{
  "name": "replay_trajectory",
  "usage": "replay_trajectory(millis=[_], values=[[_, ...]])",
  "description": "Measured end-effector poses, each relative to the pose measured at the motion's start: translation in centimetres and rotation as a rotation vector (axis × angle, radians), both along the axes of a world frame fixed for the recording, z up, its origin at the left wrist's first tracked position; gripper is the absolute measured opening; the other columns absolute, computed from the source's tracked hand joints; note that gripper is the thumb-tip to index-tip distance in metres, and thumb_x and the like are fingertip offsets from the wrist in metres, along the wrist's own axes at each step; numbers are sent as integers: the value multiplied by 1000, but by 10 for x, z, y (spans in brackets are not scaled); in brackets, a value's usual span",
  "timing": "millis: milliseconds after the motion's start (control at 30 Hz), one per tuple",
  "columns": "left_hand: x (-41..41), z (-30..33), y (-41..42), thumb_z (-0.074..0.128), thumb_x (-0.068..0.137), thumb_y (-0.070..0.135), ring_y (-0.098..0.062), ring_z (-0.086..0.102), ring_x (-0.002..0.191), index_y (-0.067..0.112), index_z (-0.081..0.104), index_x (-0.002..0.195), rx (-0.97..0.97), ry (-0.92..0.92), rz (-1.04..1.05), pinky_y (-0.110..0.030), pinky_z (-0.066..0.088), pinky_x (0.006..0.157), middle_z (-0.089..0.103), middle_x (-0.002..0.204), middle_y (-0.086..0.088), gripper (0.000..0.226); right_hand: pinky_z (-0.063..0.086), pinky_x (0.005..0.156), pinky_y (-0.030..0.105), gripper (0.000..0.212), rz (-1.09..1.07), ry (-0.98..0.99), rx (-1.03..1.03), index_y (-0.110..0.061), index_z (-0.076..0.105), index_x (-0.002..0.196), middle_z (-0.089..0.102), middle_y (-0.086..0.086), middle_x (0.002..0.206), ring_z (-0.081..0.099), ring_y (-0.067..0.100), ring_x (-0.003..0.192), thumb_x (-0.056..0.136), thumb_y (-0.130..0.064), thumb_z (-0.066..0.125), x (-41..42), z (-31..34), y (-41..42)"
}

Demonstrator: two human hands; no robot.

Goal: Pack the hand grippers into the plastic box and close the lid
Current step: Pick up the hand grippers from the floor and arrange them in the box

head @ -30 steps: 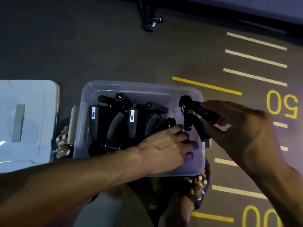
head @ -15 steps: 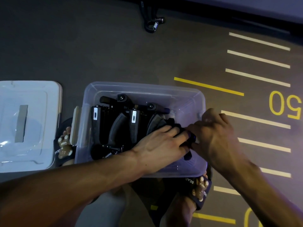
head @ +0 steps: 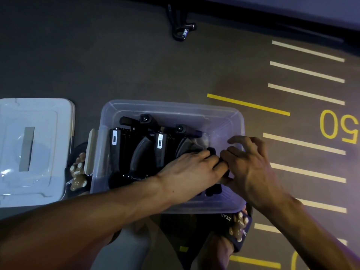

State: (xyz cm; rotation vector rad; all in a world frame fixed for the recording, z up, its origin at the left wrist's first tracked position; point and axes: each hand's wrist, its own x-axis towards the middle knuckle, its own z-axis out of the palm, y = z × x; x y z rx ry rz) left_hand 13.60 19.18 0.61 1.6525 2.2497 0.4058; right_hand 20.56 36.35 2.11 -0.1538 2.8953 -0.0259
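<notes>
Nearest the camera, two slippered feet (head: 236, 228) on the floor (head: 97, 61), one each side of the plastic box (head: 171, 106), which sat on the floor between them.

Both forearms reached into the box's right end. Left hand (head: 191, 170) lay over the right-most hand gripper (head: 213, 190), fingers curled down onto it, pressing or steadying it; exact grip hidden beneath the hand. Right hand (head: 251, 168) met the left at the same gripper: thumb and lower fingers seemed to pinch its dark handle, upper fingers spread loose above the box's right wall. How firmly it held, cannot tell.

Left of the hands, packed hand grippers (head: 140, 151) stood in a row, black, two with white labels, filling the left and middle of the box.

Further left, the lid (head: 35, 151) lay flat on the floor, apart from the box. Far off, one more black spring gripper (head: 182, 29) lay on the floor, well apart.

Judgement: step in hand was seating a gripper at the right end. Next move calls for letting go, fetching the far gripper if it belongs, then bringing the lid over.
</notes>
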Motion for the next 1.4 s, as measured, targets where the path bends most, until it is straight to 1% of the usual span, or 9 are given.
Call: replay_trajectory(millis=[100, 233, 467, 633, 800, 1000, 1133, 1300, 1400], values=[[-3, -1, 0, 61, 83, 5, -27, 56, 115, 13, 53, 131, 22, -10, 2, -39, 52, 94, 61, 121, -6, 50, 34, 99, 49, 40, -12, -35, -16, -19, 65, 93, 71, 0, 94, 50, 28, 125, 65, -44, 76, 0, -1, -1], [-4, -9, -6, 85, 62, 4, -25, 66, 94, 15, 65, 114, 106, -13, -5, -36, 59, 77, 70, 99, -2, 57, 35, 98, 49, 30, -3, 20, -55, -19, 67, 90, 72, 0, 92, 54, 27, 120, 71, -41, 62, -1, 4, 1], [0, -12, -6, 76, 70, 2, -23, 68, 91, 13, 66, 117, 146, 4, 20, -34, 57, 67, 72, 100, -2, 49, 38, 98, 50, 33, 13, -14, -81, -20, 65, 88, 71, -2, 89, 54, 26, 120, 74, -44, 49, -5, 5, 4], [-3, -10, -10, 57, 75, 6, -25, 68, 89, 9, 68, 115, 142, 47, -11, -35, 58, 67, 73, 99, -5, 41, 38, 94, 46, 26, 4, 35, -76, -22, 63, 83, 66, -2, 85, 57, 28, 111, 74, -44, 53, -3, 6, 1], [2, -14, -5, 75, 72, 5, -22, 66, 89, 11, 64, 116, 156, 30, 18, -33, 57, 67, 71, 98, -3, 46, 39, 96, 48, 30, -12, -21, -85, -22, 63, 86, 68, -2, 89, 56, 27, 116, 73, -48, 52, -3, 4, 3], [0, -18, -6, 83, 72, 10, -20, 64, 91, 13, 60, 116, 143, -5, 25, -34, 59, 70, 69, 98, 0, 50, 38, 96, 48, 40, -14, -70, -49, -22, 64, 92, 69, -3, 94, 53, 27, 119, 65, -47, 78, -4, 2, 2], [0, -19, -5, 81, 74, 10, -21, 63, 91, 13, 56, 119, 132, -27, 43, -37, 60, 66, 68, 96, -1, 52, 38, 96, 49, 45, -11, -66, -44, -21, 66, 95, 68, -2, 96, 53, 27, 119, 63, -51, 77, -3, 3, 2], [-3, -16, -9, 59, 91, 9, -28, 64, 110, 13, 44, 139, 122, -36, 5, -44, 61, 77, 63, 123, -9, 51, 41, 96, 53, 36, 21, -59, -89, -21, 70, 87, 73, -3, 91, 58, 26, 119, 66, -50, 67, -6, 10, 6], [-8, -14, -12, 73, 85, 10, -25, 68, 105, 14, 51, 137, 154, -5, 10, -41, 62, 72, 66, 119, -6, 57, 43, 94, 54, 31, 25, -88, -113, -23, 72, 84, 74, -2, 88, 63, 25, 113, 66, -47, 62, -11, 17, 8]])
